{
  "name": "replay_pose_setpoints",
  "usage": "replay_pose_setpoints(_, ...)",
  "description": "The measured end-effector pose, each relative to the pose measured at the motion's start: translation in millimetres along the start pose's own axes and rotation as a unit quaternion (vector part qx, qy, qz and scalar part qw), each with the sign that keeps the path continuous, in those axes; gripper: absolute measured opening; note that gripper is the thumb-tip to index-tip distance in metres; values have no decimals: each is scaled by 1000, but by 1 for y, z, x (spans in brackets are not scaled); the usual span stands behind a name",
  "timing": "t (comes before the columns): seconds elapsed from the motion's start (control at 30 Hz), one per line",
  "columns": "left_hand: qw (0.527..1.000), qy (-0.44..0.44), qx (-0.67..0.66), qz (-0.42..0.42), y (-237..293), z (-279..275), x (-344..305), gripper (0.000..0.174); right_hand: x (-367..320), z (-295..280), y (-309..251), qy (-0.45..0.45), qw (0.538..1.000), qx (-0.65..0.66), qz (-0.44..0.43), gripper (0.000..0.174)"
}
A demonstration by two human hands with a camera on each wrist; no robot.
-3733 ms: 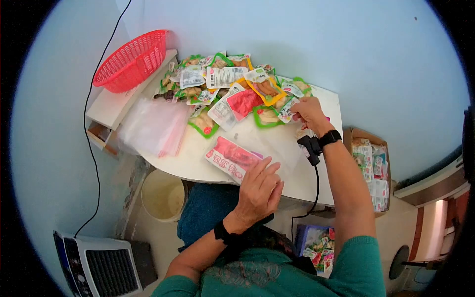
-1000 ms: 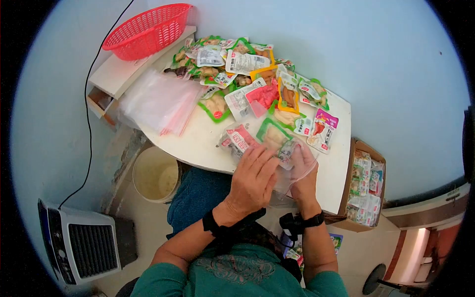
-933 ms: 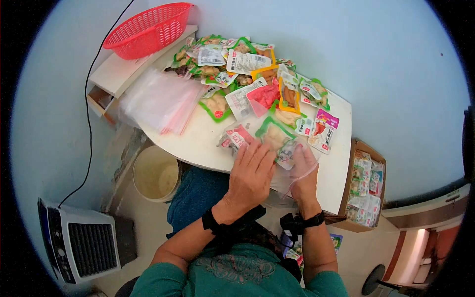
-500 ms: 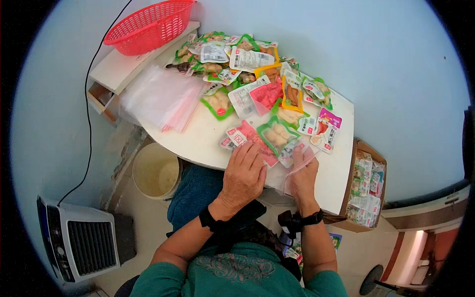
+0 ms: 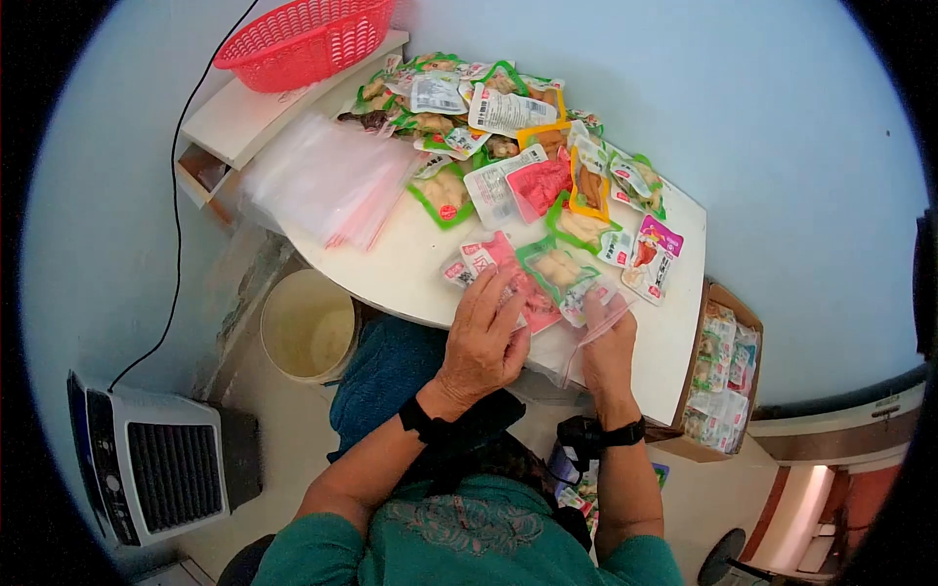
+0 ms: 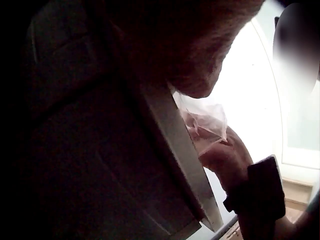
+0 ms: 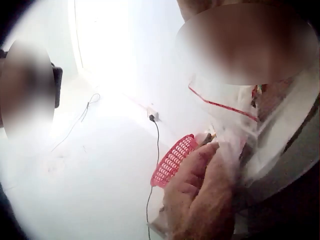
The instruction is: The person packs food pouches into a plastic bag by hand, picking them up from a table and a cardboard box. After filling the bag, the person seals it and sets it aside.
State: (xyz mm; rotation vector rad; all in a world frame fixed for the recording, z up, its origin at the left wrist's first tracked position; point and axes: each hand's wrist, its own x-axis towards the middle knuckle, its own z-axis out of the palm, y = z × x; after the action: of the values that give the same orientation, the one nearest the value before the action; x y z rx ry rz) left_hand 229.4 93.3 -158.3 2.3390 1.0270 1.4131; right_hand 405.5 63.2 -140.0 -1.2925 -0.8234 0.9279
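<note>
A clear zip bag (image 5: 576,344) lies near the table's front edge, with a pink meat packet (image 5: 543,305) and a green-edged food packet (image 5: 555,266) overlapping inside its film. My left hand (image 5: 481,342) grips the bag's left part, its fingers over the pink packet. In the right wrist view, that left hand (image 7: 200,192) has thumb and fingers together at the plastic. My right hand (image 5: 610,352) reaches into the bag's mouth and pinches the green-edged packet's white end. In the left wrist view, film covers the right hand's (image 6: 215,157) fingers.
Several food packets (image 5: 503,109) are heaped at the table's back. A stack of clear bags (image 5: 327,181) lies on the left, near a red basket (image 5: 308,44). A purple-topped packet (image 5: 653,259) lies at right. A cardboard box (image 5: 705,444) and a bucket (image 5: 308,327) stand beside the table.
Earlier the right hand reached to the heap; now it is inside the bag with the green-edged packet. The purple-topped packet now lies at right. Over the last second the hands moved little.
</note>
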Motion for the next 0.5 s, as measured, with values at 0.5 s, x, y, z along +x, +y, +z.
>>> replay_pose_setpoints(0.5,1000,13,-11,-4,-2,-3,1,43,-29,-26,4,-30,969,-223,-98,46)
